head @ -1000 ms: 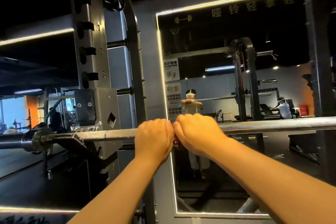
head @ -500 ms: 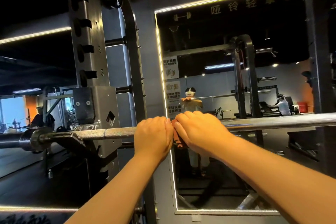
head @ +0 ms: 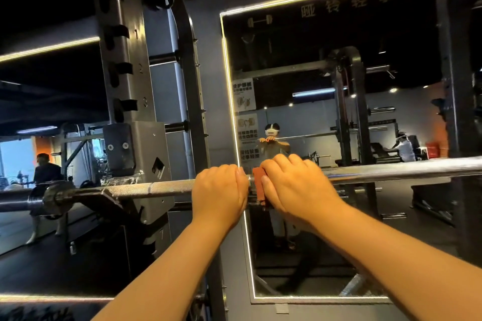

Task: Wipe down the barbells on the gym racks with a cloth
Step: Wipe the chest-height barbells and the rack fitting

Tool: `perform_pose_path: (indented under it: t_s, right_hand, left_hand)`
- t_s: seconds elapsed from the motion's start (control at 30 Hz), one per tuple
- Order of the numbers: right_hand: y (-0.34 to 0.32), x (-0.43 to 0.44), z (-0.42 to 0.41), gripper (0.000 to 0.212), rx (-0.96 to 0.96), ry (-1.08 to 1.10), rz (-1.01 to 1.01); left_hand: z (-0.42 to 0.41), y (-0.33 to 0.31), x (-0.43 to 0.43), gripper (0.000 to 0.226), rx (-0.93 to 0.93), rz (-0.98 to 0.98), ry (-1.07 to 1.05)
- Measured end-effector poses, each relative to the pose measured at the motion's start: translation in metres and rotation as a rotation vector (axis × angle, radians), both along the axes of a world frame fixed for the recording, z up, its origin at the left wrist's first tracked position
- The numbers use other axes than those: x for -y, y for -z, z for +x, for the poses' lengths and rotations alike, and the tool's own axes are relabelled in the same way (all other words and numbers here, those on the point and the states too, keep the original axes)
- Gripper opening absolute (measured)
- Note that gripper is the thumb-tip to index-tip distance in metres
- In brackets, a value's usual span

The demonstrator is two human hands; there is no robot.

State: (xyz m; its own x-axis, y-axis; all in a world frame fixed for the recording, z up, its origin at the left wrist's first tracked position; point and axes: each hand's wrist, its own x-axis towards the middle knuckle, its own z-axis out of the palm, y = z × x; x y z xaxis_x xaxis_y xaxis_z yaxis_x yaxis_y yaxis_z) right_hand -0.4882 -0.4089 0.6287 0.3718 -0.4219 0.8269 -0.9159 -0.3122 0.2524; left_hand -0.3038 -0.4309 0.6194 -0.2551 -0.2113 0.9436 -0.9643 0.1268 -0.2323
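Observation:
A steel barbell (head: 391,171) runs across the view at chest height, resting on the hook of the left rack upright (head: 146,164). My left hand (head: 220,190) grips the bar with curled fingers, just left of centre. My right hand (head: 294,187) is wrapped over the bar beside it and holds a reddish-orange cloth (head: 258,185) against the steel. Only a narrow strip of cloth shows between the two hands; the rest is under my right palm.
A wall mirror (head: 339,112) with a lit frame stands right behind the bar and shows my reflection and other racks. The right rack upright (head: 459,112) rises at the far right. The bar's sleeve (head: 23,202) sticks out left. A person (head: 44,172) stands far left.
My right hand has slid a little to the right along the bar, opening a gap to my left hand in which the cloth now shows. The left hand has stayed put.

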Motion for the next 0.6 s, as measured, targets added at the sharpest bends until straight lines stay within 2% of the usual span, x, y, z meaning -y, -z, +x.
perform_pose_path:
  t_s: [0.2, 0.37, 0.43, 0.53, 0.6]
  right_hand:
    - [0.014, -0.004, 0.010, 0.038, 0.116, 0.043, -0.036]
    - [0.030, -0.010, 0.007, 0.052, 0.042, 0.002, -0.076]
    - [0.016, -0.010, 0.004, 0.047, 0.031, 0.009, -0.085]
    - [-0.017, -0.019, 0.009, 0.037, 0.035, -0.007, 0.095]
    - [-0.027, -0.019, 0.012, 0.030, 0.005, -0.007, 0.197]
  left_hand:
    - [-0.002, 0.001, -0.001, 0.036, -0.055, 0.021, 0.023]
    - [-0.003, 0.000, -0.003, 0.039, -0.087, 0.005, 0.072]
    - [-0.003, 0.001, -0.004, 0.039, -0.089, 0.010, 0.079]
    - [-0.004, 0.000, -0.004, 0.045, -0.110, -0.012, 0.074]
    - [-0.005, 0.001, -0.003, 0.041, -0.104, -0.014, 0.063]
